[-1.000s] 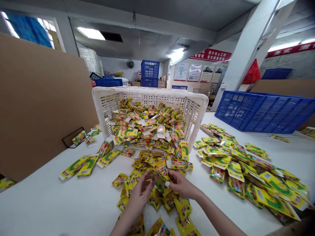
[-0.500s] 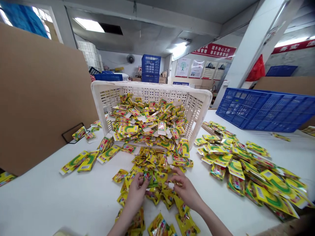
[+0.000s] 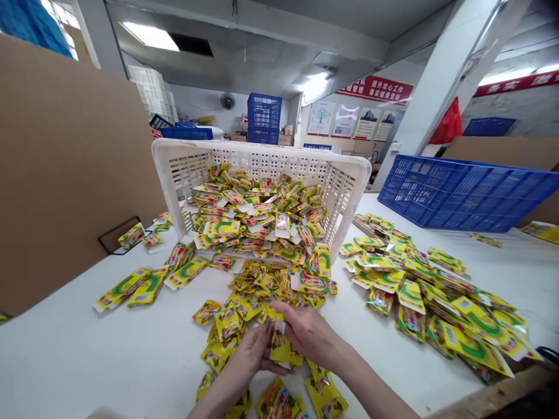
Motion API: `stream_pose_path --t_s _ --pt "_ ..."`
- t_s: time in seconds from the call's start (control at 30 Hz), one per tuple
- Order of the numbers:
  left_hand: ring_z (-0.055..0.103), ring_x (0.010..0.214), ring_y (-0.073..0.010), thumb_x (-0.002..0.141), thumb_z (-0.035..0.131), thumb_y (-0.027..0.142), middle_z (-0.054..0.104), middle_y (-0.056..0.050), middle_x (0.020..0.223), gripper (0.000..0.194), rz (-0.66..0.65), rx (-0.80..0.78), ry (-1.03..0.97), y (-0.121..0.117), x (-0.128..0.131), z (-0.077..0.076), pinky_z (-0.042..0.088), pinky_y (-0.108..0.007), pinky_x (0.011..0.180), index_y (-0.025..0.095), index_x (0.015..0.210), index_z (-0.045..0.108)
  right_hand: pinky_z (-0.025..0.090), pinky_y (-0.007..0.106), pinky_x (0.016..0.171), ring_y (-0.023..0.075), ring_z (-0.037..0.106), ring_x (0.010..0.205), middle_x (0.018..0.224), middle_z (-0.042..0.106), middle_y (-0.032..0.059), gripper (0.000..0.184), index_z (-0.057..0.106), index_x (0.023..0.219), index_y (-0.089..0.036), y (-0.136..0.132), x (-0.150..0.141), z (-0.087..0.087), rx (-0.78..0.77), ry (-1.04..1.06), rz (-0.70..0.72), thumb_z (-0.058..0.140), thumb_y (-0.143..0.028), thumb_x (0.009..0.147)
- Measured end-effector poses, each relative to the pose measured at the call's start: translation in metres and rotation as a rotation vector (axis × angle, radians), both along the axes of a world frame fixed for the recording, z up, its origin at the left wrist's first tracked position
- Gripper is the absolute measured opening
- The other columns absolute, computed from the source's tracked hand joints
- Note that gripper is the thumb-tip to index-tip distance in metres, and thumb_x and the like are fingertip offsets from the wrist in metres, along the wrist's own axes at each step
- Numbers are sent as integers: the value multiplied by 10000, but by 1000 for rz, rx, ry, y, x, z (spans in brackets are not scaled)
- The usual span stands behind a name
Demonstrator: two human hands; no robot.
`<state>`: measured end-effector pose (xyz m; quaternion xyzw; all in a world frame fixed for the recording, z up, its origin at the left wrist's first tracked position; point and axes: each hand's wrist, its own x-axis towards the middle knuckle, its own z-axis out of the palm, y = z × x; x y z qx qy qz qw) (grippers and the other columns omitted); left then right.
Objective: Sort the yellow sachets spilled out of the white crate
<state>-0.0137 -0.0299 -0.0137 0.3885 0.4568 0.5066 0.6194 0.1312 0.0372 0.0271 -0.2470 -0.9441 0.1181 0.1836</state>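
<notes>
A small yellow carton (image 3: 279, 351) with white end flaps is between my two hands, low over the packets. My left hand (image 3: 253, 352) is closed on its left side, fingertips against it and partly hidden behind it. My right hand (image 3: 312, 338) curls over from the right, its thumb by the upper white flap and its index finger stretched across the top. Whether a packet is also between these fingers, I cannot tell. Shiny yellow packets (image 3: 227, 323) lie around and below both hands, reaching up to the white crate (image 3: 356, 198).
On its side, the white crate holds a heap of yellow cartons (image 3: 262, 209). More cartons (image 3: 410, 291) spread over the white table (image 3: 144, 355) to the right; several (image 3: 146, 286) lie left. A blue crate (image 3: 463, 195) stands back right, a cardboard sheet (image 3: 74, 174) left.
My hands were apart, the left by a green-and-yellow piece and the right by a white flap. They have come together at the carton. The view has shifted slightly.
</notes>
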Motion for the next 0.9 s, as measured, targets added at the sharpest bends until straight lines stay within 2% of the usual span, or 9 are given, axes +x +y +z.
stream_pose_path --t_s 0.1,0.2,0.3,0.4,0.5,0.6,0.73,0.8,0.9 --pt "573 737 -191 659 641 534 606 -50 821 469 -93 51 -21 0 3 2 561 -342 612 145 922 630 436 277 598 169 550 617 703 595 11 469 341 1269 -187 0 3 -6 -137 158 -130 425 -202 808" --pt "573 787 -196 656 652 521 612 -59 932 480 -69 37 -35 2 5 -8 546 -325 642 178 989 614 463 332 732 186 573 787 918 591 68 450 354 1245 -203 -6 5 -19 -419 523 -362 449 -355 832" --pt "573 824 -217 690 576 577 539 -84 1113 506 -31 63 67 2 14 -15 539 -332 627 201 1028 606 481 341 780 191 604 850 987 612 78 438 481 1119 -200 -17 9 -33 -905 745 -288 572 -424 754" --pt "547 909 -239 793 405 569 471 -102 1137 504 -40 207 318 4 29 -4 527 -345 660 212 1112 564 518 320 576 183 636 588 722 660 38 390 577 928 -167 -25 25 -43 -1194 814 -256 679 -424 652" --pt "531 955 -206 876 236 480 494 -79 1059 466 -104 391 746 26 42 22 460 -339 820 254 1186 501 462 255 416 152 586 410 567 632 6 368 588 828 -148 -24 58 -45 -1130 963 -400 683 -449 638" --pt "491 1064 -219 883 230 459 519 -70 1126 431 -11 341 1156 75 48 38 385 -334 887 267 1189 466 404 206 371 161 600 434 513 618 12 345 595 780 -135 -19 98 -45 -1003 1023 -509 679 -444 651" --pt "526 1020 -320 791 466 435 616 -159 996 562 42 139 1247 144 51 23 399 -375 784 103 1238 385 444 224 410 171 612 538 629 664 55 322 629 791 -129 -15 132 -48 -1015 995 -512 689 -416 656" --pt "578 924 -282 759 523 371 652 -118 920 645 22 106 1224 162 53 9 409 -323 701 98 1294 290 496 266 500 166 608 603 743 680 71 307 648 798 -135 -15 137 -50 -1025 1014 -511 695 -403 655" --pt "593 888 -212 760 514 280 663 -54 924 699 28 117 1172 166 51 -6 392 -262 638 146 1342 152 517 328 646 196 617 777 886 675 78 326 655 880 -166 -9 136 -51 -1037 1056 -510 651 -434 694"
